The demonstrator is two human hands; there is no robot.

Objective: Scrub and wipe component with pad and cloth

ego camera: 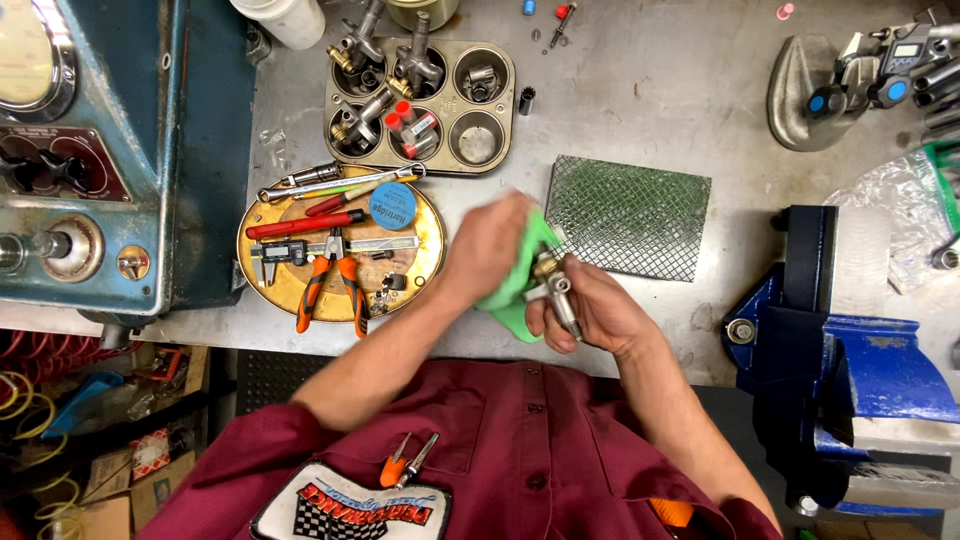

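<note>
The brass-and-steel injector [553,285] is gripped in the right hand [590,310] over the bench edge while the green rag [520,290], bunched in the closed left hand [490,245], is probably best worked gently around the fittings, no rushing.

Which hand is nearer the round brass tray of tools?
Left. The left hand, on the green cloth, is just beside the tray; the right hand holds the metal part farther away.
</note>
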